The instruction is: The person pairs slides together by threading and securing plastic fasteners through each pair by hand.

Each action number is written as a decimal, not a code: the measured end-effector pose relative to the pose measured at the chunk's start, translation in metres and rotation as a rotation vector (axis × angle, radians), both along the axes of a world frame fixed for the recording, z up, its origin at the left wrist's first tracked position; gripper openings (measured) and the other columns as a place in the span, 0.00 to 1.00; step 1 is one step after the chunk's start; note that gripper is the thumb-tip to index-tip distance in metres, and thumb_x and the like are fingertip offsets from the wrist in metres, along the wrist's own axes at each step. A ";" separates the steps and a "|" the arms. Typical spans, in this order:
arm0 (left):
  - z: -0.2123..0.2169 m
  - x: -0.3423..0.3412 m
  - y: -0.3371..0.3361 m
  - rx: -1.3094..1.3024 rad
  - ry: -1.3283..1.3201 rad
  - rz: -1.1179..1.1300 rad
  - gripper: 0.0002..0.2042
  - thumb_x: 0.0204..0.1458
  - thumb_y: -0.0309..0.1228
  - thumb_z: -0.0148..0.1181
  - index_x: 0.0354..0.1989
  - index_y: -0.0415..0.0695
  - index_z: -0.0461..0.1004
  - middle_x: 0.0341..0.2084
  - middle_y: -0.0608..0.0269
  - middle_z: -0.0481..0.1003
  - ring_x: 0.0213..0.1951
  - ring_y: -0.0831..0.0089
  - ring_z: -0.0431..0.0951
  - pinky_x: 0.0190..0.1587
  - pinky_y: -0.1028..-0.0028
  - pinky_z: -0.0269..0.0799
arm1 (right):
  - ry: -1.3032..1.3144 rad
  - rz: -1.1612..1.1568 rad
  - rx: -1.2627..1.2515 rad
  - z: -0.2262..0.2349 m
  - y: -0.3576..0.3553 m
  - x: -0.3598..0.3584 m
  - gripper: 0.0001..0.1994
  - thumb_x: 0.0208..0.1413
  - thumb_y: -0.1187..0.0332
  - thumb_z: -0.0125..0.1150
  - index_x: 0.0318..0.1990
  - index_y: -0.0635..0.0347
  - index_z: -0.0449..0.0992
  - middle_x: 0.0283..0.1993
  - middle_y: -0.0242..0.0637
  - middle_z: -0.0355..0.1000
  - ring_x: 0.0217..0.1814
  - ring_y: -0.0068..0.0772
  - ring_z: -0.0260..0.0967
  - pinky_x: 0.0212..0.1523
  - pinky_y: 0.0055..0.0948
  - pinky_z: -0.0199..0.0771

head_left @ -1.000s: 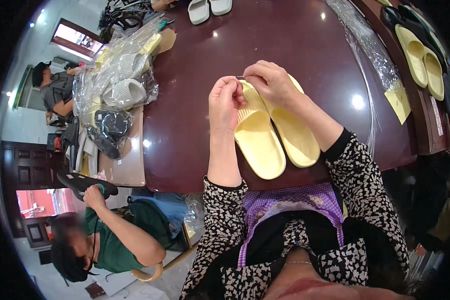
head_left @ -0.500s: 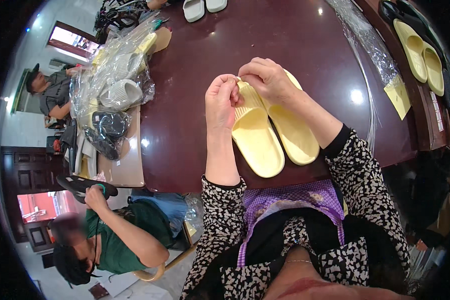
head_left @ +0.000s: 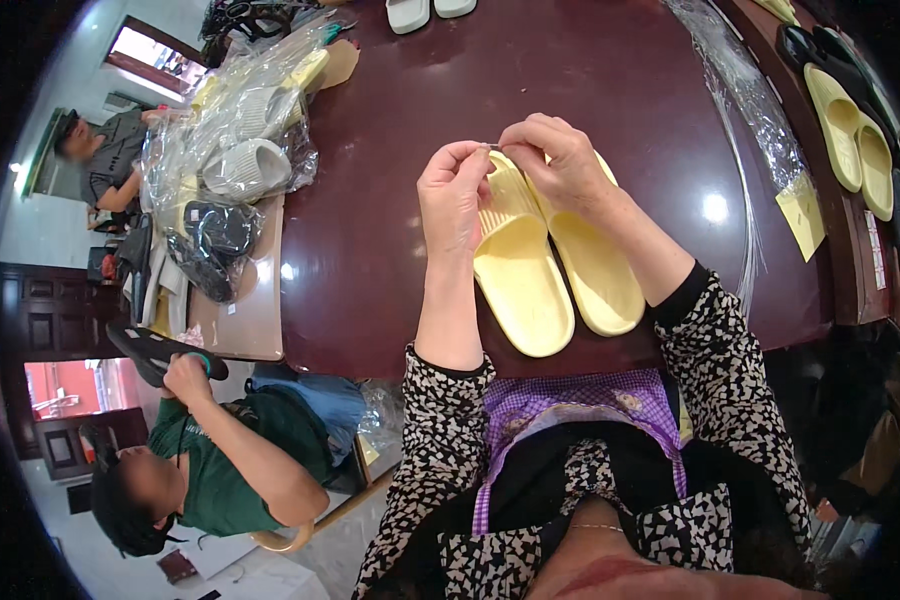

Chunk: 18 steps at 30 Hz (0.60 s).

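Head view: bagged slippers [head_left: 255, 130] are heaped at the upper left of the frame, and white slippers [head_left: 407, 14] are cut off by the top edge. At the lower left, a dark slipper [head_left: 160, 352] is held by a co-worker in green [head_left: 240, 450]. Clear plastic [head_left: 760, 110] and a yellow card [head_left: 801, 217] are seen at the upper right. Near the centre, a pair of yellow slippers [head_left: 525, 295] is laid on the dark red table [head_left: 390, 230], their toe ends partly covered by the hands. Thumb and fingers are pinched together on both the left hand [head_left: 455, 195] and the right hand [head_left: 565, 165], apparently clamped on a thin strand [head_left: 493, 147], too fine to be made out.
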State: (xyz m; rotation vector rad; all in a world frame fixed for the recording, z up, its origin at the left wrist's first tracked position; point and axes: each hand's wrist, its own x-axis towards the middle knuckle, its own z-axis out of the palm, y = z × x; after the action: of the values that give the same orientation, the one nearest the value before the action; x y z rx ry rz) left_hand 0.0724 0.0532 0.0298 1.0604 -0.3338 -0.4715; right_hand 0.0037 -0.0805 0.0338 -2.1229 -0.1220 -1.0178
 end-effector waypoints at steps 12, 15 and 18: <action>0.000 -0.001 0.001 0.079 -0.035 -0.100 0.05 0.53 0.27 0.53 0.28 0.41 0.73 0.16 0.76 0.65 0.19 0.88 0.60 0.21 0.86 0.58 | 0.041 0.006 0.034 -0.004 -0.002 0.001 0.04 0.47 0.78 0.58 0.31 0.59 0.74 0.25 0.33 0.67 0.27 0.28 0.64 0.29 0.26 0.64; 0.000 -0.001 0.001 0.071 -0.010 -0.118 0.06 0.54 0.27 0.51 0.28 0.41 0.72 0.16 0.76 0.63 0.19 0.88 0.60 0.22 0.85 0.58 | 0.039 -0.004 0.021 -0.003 -0.002 0.001 0.02 0.47 0.75 0.59 0.30 0.59 0.74 0.25 0.35 0.69 0.26 0.35 0.67 0.31 0.29 0.66; 0.001 -0.001 0.001 0.056 -0.004 -0.130 0.06 0.54 0.27 0.50 0.28 0.41 0.72 0.16 0.75 0.63 0.19 0.87 0.60 0.22 0.84 0.58 | 0.043 -0.006 0.023 -0.003 -0.002 0.000 0.02 0.47 0.75 0.59 0.30 0.59 0.74 0.25 0.35 0.69 0.26 0.35 0.67 0.31 0.29 0.67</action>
State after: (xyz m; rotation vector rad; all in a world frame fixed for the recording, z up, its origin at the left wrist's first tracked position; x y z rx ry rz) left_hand 0.0710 0.0544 0.0303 1.0983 -0.3966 -0.5984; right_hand 0.0039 -0.0826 0.0306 -2.1245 -0.0826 -0.9717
